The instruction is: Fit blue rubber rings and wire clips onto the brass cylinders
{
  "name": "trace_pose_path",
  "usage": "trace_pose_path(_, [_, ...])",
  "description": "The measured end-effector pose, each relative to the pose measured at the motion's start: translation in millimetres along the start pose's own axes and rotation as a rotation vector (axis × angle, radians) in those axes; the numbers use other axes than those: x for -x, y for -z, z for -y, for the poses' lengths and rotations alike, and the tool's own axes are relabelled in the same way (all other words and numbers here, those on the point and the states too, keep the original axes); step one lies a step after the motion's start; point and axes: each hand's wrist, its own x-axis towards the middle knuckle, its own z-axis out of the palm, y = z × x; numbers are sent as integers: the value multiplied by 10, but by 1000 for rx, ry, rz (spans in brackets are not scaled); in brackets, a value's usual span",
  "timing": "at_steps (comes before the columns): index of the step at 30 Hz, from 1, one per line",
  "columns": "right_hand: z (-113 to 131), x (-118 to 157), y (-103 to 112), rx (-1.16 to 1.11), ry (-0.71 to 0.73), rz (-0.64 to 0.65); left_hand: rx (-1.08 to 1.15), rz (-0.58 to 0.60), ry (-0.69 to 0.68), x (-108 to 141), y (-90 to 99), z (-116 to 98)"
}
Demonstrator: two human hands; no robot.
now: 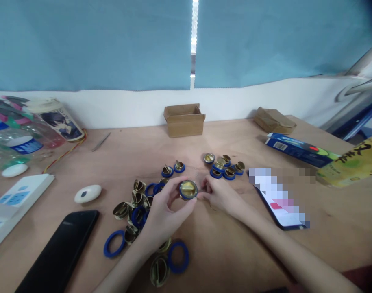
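Observation:
Between the thumb and fingers of my left hand (170, 209) is a round brass fitting with a dark blue ring (188, 190) around its rim, its crossbar facing me. My right hand (219, 193) is closed in a pinch just right of the fitting; whatever its fingertips hold is too small to make out. Loose brass fittings (121, 210) and blue rings (114, 244) lie in a pile beneath and left of my left forearm. Beyond my hands, several ringed brass fittings (229, 173) sit grouped at the right, and two more (179, 166) stand behind my left hand.
A small open cardboard box (186, 124) stands by the wall. On the right lie a lit phone (277, 203), a blue carton (301, 149) and a yellow packet (353, 162). On the left are a black phone (60, 248), a white oval case (88, 194), tweezers (101, 141) and plastic bottles (24, 142).

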Motion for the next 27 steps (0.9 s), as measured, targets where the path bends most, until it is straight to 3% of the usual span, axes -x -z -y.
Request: trace_pose_path(27, [-29,-3,-35,18,-40,-31,-22,-23,-21,-13,-6,15])
